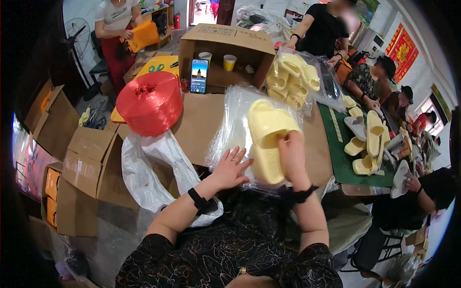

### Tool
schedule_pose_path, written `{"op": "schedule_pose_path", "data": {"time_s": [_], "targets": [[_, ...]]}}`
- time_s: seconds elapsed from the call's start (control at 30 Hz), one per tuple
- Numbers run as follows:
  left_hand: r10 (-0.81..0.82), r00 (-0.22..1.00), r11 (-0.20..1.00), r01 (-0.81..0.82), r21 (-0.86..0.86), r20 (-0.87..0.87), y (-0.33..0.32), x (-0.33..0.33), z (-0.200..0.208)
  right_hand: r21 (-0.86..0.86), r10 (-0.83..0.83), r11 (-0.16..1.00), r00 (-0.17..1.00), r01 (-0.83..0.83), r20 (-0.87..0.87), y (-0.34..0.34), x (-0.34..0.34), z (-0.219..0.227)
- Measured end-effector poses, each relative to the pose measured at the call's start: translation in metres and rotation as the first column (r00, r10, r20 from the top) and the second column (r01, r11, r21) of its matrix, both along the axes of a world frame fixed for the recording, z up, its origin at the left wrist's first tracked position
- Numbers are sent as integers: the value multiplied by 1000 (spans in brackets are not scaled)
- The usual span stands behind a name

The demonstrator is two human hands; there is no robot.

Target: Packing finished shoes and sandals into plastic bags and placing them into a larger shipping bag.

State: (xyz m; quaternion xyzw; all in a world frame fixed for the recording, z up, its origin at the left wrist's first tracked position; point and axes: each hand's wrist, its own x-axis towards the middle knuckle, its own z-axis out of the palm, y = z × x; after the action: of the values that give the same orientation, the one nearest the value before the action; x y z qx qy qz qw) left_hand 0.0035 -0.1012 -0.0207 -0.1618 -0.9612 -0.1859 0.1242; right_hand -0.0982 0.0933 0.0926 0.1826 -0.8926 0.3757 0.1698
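Note:
Pale yellow slide slippers (263,126), seemingly a pair pressed together, are gripped in my right hand (293,156) above the table. Its fingers close around the slippers' edge, and the fingertips are partly hidden. Beneath lies a stack of clear plastic bags (230,120). My left hand (229,169) rests on the near edge of these bags, fingers spread and holding nothing. Further back on the right, several more yellow slippers (294,79) sit in a pile with clear plastic around them.
A red twine roll (150,103) stands left of the bags, above a white sack (149,177). At the back, an open cardboard box (228,38) holds cups; a phone (198,76) leans there. On the right, co-workers handle slippers around a green mat (341,158).

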Motion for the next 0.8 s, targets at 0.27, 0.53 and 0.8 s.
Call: {"op": "schedule_pose_path", "data": {"time_s": [0.27, 0.53, 0.8], "targets": [[-1, 1000, 1000, 1, -15, 29, 0, -2, -1, 343, 73, 937, 997, -58, -31, -35, -10, -63], [-15, 997, 1000, 16, -12, 82, 3, -4, 9, 297, -240, 918, 964, 263, -113, 43, -68, -86], [12, 987, 998, -2, -61, 159, 6, -4, 26, 158, -409, 899, 912, 408, -22, 144, -46, -91]]}}
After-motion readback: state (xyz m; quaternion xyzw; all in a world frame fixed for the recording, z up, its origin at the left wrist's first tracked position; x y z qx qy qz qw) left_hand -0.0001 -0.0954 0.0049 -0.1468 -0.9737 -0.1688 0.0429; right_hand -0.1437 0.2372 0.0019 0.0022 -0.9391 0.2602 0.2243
